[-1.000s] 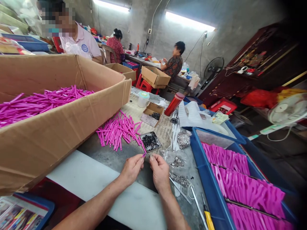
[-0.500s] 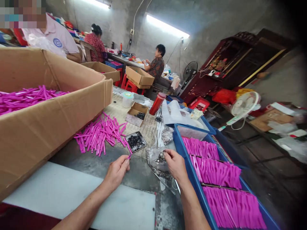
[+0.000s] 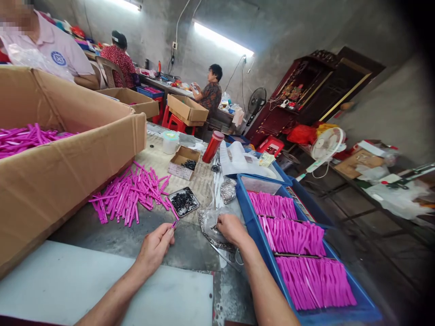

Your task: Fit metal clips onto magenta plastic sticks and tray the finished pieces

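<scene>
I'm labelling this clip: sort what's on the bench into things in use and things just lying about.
In use: left hand pinching a pink stick; right hand in the bag of metal bits; tray of black parts; loose pink pile.

Lying about: red flask; lidded cup; white fan.

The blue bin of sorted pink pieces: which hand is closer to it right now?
Right. The right hand reaches into a clear bag beside the blue bin; the left hand pinches a pink piece farther left.

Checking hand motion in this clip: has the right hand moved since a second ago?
Yes. The right hand has left the left hand and gone right, into the clear bag of metal parts beside the blue tray.
</scene>
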### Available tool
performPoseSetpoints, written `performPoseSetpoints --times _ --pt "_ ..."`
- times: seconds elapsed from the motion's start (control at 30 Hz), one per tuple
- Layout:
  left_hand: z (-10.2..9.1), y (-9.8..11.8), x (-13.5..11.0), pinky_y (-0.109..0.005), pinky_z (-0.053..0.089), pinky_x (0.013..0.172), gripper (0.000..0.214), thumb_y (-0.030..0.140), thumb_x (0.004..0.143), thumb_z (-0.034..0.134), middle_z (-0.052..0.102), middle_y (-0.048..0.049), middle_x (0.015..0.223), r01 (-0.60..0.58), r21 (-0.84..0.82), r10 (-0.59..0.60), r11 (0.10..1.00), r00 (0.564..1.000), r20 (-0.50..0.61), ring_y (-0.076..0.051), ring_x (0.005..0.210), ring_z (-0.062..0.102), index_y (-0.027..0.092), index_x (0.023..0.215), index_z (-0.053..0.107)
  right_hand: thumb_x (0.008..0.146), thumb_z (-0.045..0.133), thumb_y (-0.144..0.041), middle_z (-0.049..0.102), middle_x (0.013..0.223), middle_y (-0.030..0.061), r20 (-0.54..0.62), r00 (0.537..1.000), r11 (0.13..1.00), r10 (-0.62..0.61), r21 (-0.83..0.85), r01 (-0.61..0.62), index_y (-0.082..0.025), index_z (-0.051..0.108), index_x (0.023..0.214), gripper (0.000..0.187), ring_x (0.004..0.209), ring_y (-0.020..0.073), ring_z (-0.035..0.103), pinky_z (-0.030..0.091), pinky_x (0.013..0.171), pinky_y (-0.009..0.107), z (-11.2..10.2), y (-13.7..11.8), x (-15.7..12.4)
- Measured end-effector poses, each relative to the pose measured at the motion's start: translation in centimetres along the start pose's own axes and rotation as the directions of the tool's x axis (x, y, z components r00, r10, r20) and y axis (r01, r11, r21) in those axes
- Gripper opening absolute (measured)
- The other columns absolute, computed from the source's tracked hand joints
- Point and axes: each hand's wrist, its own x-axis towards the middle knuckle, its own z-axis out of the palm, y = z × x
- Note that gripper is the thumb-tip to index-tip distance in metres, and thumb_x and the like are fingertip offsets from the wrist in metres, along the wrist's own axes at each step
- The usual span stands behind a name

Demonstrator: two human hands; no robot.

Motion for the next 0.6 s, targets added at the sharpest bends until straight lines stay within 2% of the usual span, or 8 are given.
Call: performPoseSetpoints --times 0.23,0.43,0.6 --pt "0.0 0.0 -0.1 -0.017 0.030 0.036 0.024 0.037 0.078 0.037 0.047 0.0031 0.056 -0.013 0.001 0.013 1.000 1.000 -0.015 -0.008 0.040 0.038 0.017 0.071 0.048 0.064 0.043 -0.010 0.065 0.073 0.0156 0.016 1.000 0.999 0.008 -0.044 -0.008 -0.012 0.066 0.071 0.024 0.067 0.0232 0.060 0.035 0.052 0.025 0.5 -0.3 0.4" --pt "0.0 0.2 0.0 -0.017 0.030 0.036 0.023 0.036 0.078 0.037 0.046 0.0038 0.054 -0.021 0.005 0.021 1.000 0.999 -0.027 -0.008 0.039 0.038 0.017 0.068 0.047 0.066 0.041 -0.013 0.065 0.070 0.0095 -0.045 0.999 1.000 -0.016 -0.005 0.016 -0.015 0.063 0.069 0.022 0.065 0.0194 0.058 0.032 0.052 0.024 0.3 0.1 -0.1" --pt "-0.1 0.7 -0.2 -0.017 0.029 0.036 0.025 0.035 0.077 0.037 0.046 0.0037 0.051 -0.028 0.028 0.029 0.999 0.999 -0.034 -0.008 0.039 0.038 0.017 0.064 0.047 0.072 0.035 -0.015 0.061 0.066 0.0049 -0.129 0.992 0.999 -0.015 0.041 0.021 -0.015 0.059 0.067 0.024 0.064 0.0161 0.054 0.030 0.053 0.023 -0.9 -0.1 -1.1"
